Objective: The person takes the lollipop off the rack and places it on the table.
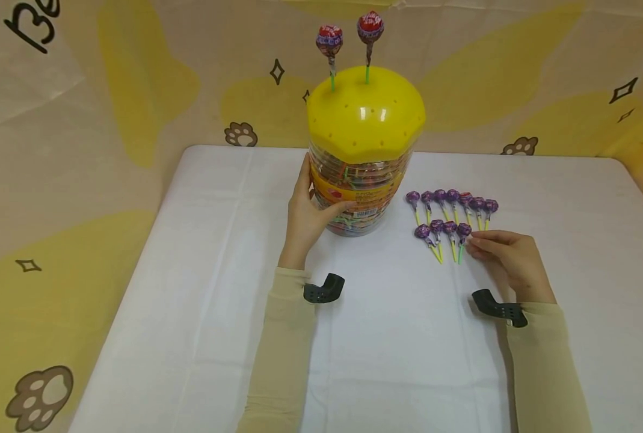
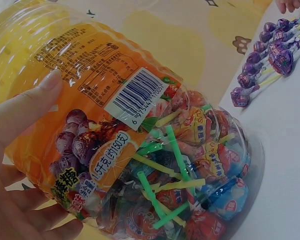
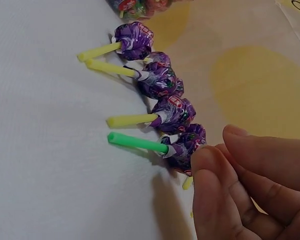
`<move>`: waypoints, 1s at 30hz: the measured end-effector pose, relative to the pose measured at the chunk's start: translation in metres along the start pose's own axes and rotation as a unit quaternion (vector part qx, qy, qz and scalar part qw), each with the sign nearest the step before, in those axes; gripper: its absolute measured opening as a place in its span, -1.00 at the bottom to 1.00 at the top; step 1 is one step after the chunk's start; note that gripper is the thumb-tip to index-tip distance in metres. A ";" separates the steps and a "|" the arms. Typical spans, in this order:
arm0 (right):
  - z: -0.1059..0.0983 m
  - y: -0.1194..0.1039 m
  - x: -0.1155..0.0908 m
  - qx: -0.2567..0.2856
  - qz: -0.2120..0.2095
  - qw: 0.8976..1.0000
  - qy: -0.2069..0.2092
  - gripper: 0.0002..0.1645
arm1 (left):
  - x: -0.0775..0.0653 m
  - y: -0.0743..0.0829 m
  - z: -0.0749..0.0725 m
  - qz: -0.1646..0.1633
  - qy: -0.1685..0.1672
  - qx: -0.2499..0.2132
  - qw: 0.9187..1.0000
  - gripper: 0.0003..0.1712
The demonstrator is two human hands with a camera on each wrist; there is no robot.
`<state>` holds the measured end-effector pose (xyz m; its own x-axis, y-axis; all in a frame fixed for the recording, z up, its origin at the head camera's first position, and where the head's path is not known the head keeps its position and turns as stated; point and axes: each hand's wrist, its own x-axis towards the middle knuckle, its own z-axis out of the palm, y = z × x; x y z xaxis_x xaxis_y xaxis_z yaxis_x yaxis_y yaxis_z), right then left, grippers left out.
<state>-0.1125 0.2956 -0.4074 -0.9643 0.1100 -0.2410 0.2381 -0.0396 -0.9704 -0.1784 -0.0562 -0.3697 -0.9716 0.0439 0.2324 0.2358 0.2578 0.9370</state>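
Note:
My left hand [image 1: 307, 222] grips the side of a clear plastic candy jar [image 1: 360, 224], thumb across its orange label [image 2: 102, 75]. Lollipops in coloured wrappers [image 2: 215, 160] show inside. On top sits a yellow lid [image 1: 364, 129] with small holes; two red-and-purple lollipops [image 1: 329, 41] stand in it on green sticks. To the right, purple-wrapped lollipops [image 1: 452, 196] lie in two rows. My right hand [image 1: 513, 258] is at the right end of the near row, fingertips right at the head of a green-stick lollipop [image 3: 182, 152], which lies on the table.
A white cloth covers the table [image 1: 234, 337]. Behind it hangs a beige and yellow backdrop [image 1: 489, 72] with paw prints, close to the jar's far side. A black wrist camera [image 1: 323, 288] sits on the left sleeve, another camera [image 1: 498, 307] on the right.

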 end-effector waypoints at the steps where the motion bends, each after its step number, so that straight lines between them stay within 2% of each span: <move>1: 0.000 -0.001 -0.001 0.009 -0.001 1.000 -0.002 -0.80 | 0.000 0.000 0.000 0.000 0.000 0.000 1.000 0.19; 9: 0.005 -0.008 -0.005 0.049 -0.023 0.998 -0.008 -0.86 | -0.001 0.000 -0.001 -0.002 0.000 0.002 1.000 0.18; 15: 0.010 -0.015 -0.007 0.101 -0.064 0.993 -0.023 -0.81 | 0.000 0.000 -0.001 -0.002 0.000 0.004 1.000 0.19; 26: 0.018 -0.027 -0.014 0.154 -0.099 0.982 -0.042 -0.79 | 0.000 0.000 -0.002 -0.004 -0.002 -0.002 1.000 0.20; 30: 0.022 -0.033 -0.015 0.158 -0.110 0.980 -0.044 -0.79 | -0.001 0.000 -0.001 -0.006 -0.004 -0.003 1.000 0.20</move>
<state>-0.1085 0.2734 -0.3719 -0.9978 0.0657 -0.0108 -0.0116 -0.3316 -0.9434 -0.1777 -0.0575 -0.3691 -0.9745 0.0492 0.2189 0.2241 0.2523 0.9413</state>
